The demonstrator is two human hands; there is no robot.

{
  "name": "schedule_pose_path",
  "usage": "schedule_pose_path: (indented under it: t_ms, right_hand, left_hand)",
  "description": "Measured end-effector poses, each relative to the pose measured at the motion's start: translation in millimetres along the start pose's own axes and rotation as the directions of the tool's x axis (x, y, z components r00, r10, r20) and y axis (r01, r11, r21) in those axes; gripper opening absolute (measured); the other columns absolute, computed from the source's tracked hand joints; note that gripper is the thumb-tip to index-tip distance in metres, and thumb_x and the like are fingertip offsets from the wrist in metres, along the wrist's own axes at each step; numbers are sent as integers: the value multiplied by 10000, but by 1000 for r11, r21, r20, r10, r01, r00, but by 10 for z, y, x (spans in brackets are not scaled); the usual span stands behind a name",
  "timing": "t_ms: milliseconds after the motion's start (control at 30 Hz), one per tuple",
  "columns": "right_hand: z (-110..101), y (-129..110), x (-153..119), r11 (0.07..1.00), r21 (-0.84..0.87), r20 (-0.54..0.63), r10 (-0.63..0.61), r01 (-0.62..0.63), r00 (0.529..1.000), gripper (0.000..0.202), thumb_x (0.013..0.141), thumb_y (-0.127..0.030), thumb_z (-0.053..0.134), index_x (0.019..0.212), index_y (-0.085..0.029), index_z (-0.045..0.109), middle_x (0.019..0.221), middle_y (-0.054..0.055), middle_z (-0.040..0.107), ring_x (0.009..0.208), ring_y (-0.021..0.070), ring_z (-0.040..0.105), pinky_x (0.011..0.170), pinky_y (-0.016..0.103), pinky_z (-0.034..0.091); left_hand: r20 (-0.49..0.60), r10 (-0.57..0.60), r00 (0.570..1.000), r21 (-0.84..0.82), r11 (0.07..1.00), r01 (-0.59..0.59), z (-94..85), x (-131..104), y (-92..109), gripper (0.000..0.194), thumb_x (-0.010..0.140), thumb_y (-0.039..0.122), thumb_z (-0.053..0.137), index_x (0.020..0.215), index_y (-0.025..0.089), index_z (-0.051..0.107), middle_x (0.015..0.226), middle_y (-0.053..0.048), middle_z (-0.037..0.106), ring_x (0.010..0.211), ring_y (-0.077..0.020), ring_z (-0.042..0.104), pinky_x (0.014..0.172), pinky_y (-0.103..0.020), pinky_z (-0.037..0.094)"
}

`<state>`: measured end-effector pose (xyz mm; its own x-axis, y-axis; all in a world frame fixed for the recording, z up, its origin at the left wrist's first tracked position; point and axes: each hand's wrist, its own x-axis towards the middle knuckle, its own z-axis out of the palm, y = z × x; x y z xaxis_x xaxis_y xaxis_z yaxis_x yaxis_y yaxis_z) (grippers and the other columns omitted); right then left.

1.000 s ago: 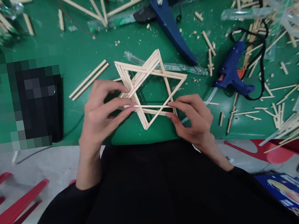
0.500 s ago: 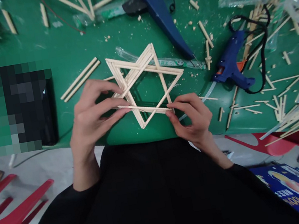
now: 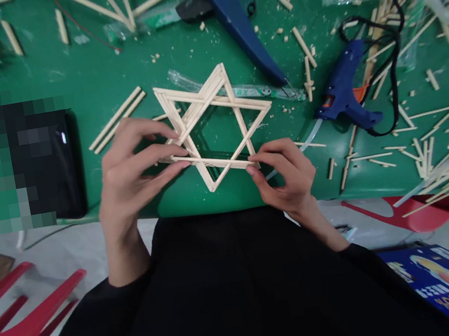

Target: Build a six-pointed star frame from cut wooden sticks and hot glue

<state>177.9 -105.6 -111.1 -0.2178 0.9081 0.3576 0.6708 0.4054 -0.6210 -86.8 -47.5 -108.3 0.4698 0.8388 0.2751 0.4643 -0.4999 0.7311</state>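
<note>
Between my hands is a six-pointed star of pale wooden sticks [image 3: 238,113], built from two overlapping triangles with some sides doubled. Its lower-left corner is pinched by my left hand [image 3: 138,165], whose fingertips hide that corner. My right hand [image 3: 288,172] grips the lower-right corner between thumb and index finger. A stick along the near side runs from one hand to the other. Beneath the star's upper part lies a clear plastic wrapper [image 3: 252,91] with green print. Two loose sticks [image 3: 117,120] lie side by side beyond my left hand.
A blue glue gun [image 3: 344,87] with a black cord lies to the right. Blue-handled cutters [image 3: 242,27] lie at the back. Stick pieces [image 3: 425,157] litter the right side. A black device [image 3: 64,166], partly pixelated, is at left. Red stools [image 3: 31,326] stand below the green table's edge [image 3: 214,207].
The whole view has shifted slightly, so the star and both hands appear a little further left. Both hands keep their hold on the star's lower corners.
</note>
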Motion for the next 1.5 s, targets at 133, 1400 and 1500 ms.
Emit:
schedule_pose_path:
  t_ms: [133,1400,1500]
  right_hand:
    - [0,-4,-7,1000,-4,2,-2,2,1000,186,852,-118,688,1003,-211,632,895,36,652,821,161,638,695,299,557]
    - [-862,1021,168,683,-689,64,391,-243,918,507,601,-158,659,1105,-204,616,1165,211,651,1054,426,590,844,579,461]
    - [-874,1102,178,657,-712,30,383,-250,923,442,587,-189,677,1023,-217,610,1047,177,650,900,352,601,713,467,441]
  left_hand:
    - [-10,3,1000,-5,1000,-3,3,1,-20,175,885,194,745,1028,289,710,1118,-12,680,1014,-187,655,824,-364,550]
    - [33,39,999,1,999,-39,41,26,-32,216,892,221,734,1075,324,683,1149,-30,649,1038,-209,627,843,-397,563]
    - [23,47,999,5,999,-47,36,23,-38,202,894,215,736,1052,330,685,1160,-16,649,1058,-207,627,845,-402,564]
